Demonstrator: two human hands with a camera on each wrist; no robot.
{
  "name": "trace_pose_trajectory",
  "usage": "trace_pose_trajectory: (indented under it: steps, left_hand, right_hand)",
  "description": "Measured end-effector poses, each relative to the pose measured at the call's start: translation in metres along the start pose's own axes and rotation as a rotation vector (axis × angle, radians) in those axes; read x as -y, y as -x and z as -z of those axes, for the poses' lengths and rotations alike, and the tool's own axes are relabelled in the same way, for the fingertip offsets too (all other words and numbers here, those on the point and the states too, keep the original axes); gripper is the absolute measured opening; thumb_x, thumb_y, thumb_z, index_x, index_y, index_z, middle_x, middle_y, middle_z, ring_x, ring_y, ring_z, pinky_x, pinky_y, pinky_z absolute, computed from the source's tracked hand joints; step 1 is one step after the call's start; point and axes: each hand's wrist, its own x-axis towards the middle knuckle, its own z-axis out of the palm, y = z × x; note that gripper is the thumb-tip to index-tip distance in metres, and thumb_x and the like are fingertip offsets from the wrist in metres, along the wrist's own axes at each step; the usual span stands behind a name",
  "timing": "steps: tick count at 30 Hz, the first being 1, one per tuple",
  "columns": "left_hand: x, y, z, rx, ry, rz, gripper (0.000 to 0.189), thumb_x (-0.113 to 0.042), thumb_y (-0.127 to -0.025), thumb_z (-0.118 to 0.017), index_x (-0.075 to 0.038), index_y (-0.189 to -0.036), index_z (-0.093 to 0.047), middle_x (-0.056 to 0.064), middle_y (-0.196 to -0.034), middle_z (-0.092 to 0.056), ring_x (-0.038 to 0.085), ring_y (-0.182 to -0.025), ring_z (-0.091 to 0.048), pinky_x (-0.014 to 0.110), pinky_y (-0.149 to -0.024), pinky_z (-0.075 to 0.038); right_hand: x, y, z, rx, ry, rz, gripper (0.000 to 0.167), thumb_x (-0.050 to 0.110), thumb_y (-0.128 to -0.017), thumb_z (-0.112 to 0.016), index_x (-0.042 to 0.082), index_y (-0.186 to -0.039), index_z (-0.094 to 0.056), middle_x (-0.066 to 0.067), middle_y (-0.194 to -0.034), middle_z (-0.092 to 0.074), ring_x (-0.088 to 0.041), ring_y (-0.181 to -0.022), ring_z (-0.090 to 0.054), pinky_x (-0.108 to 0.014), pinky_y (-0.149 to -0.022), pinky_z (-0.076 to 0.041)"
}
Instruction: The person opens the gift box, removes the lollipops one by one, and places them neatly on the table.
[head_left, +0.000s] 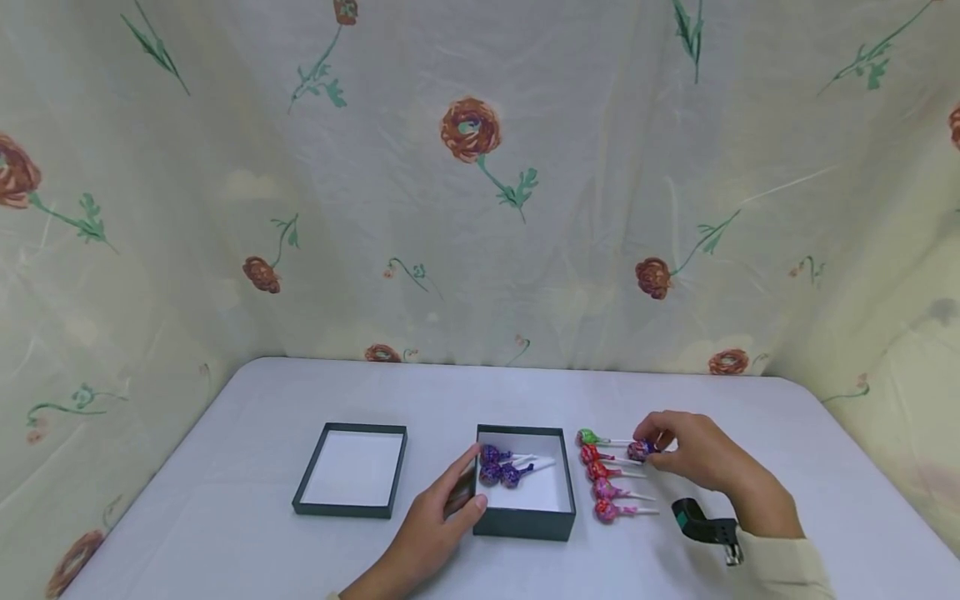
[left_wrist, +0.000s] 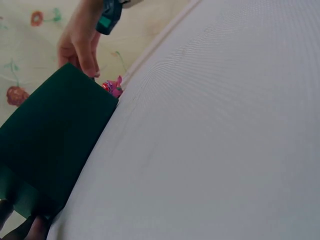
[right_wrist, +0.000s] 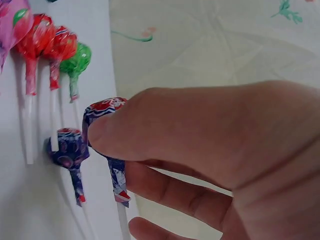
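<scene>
My right hand [head_left: 693, 454] pinches a purple-wrapped lollipop [right_wrist: 106, 106] by its head between thumb and fingers, above the table's right side. Below it lies a second purple lollipop [right_wrist: 69, 150] on the white cloth. Left of that hand, a column of lollipops holds a green one [head_left: 587, 437], red ones [head_left: 597, 471] and a pink one [head_left: 604, 489], sticks pointing right. My left hand [head_left: 435, 512] touches the left wall of a dark green box [head_left: 522, 524], its fingers fairly straight. Three purple lollipops [head_left: 511, 477] lie inside the box, toward its left.
A shallow dark-edged lid [head_left: 341, 510] with a white inside lies on the table [head_left: 247, 467] left of the box. A floral curtain [head_left: 555, 275] hangs behind the table and at both sides. A black wrist camera [head_left: 705, 525] sits by my right wrist.
</scene>
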Motion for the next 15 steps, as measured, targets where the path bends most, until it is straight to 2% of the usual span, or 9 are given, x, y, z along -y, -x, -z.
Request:
trace_pose_trajectory:
  steps: [7, 15]
  left_hand:
    - [0.001, 0.0, 0.001, 0.0, 0.0, -0.012, 0.06, -0.032, -0.098, -0.055, -0.028, -0.152, -0.03, -0.004, -0.155, -0.03, 0.027, -0.137, -0.039, 0.032, -0.105, -0.043]
    - [0.0, 0.0, 0.0, 0.001, -0.003, -0.006, 0.06, -0.032, -0.098, -0.055, -0.026, -0.152, -0.03, -0.002, -0.155, -0.031, 0.027, -0.136, -0.039, 0.032, -0.104, -0.044]
  right_hand:
    - [-0.003, -0.002, -0.003, 0.029, -0.019, -0.05, 0.019, 0.003, -0.08, -0.074, 0.01, -0.097, -0.069, 0.0, -0.085, -0.062, -0.019, -0.081, -0.055, -0.031, -0.067, -0.051]
    - [-0.007, -0.004, -0.012, 0.016, 0.003, -0.077, 0.022, 0.001, -0.076, -0.074, 0.011, -0.094, -0.068, -0.001, -0.081, -0.057, -0.019, -0.077, -0.05, -0.03, -0.064, -0.045]
